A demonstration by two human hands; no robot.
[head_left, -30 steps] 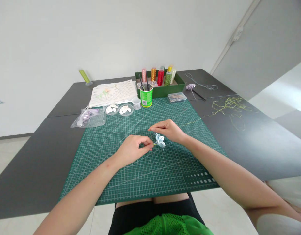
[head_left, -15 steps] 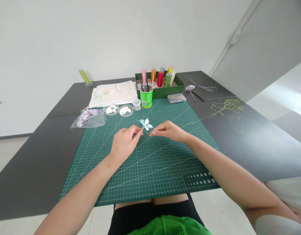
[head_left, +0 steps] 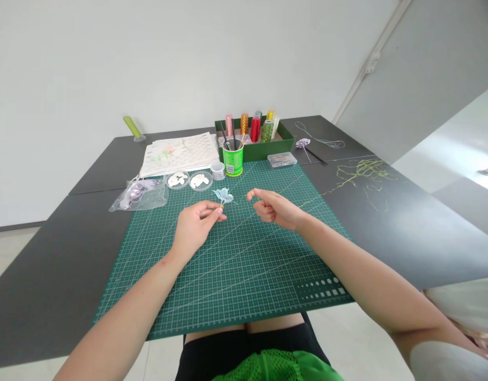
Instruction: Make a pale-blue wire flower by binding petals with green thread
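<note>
Our left hand (head_left: 196,225) pinches the stem of a small pale blue flower (head_left: 223,196), the bloom just above the fingertips over the green cutting mat (head_left: 244,264). Our right hand (head_left: 278,209), loosely curled, holds nothing we can make out. The stem is mostly hidden. A green cup (head_left: 233,159) holds sticks; a green box (head_left: 254,140) holds thread spools.

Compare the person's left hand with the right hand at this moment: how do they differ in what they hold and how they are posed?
The left hand pinches the stem of a small pale blue flower between its fingertips; the right hand holds nothing visible. The left hand's fingers close around the stem, while the right hand's fingers are loosely curled with the forefinger pointing toward the flower. Both hover over the green cutting mat.
</note>
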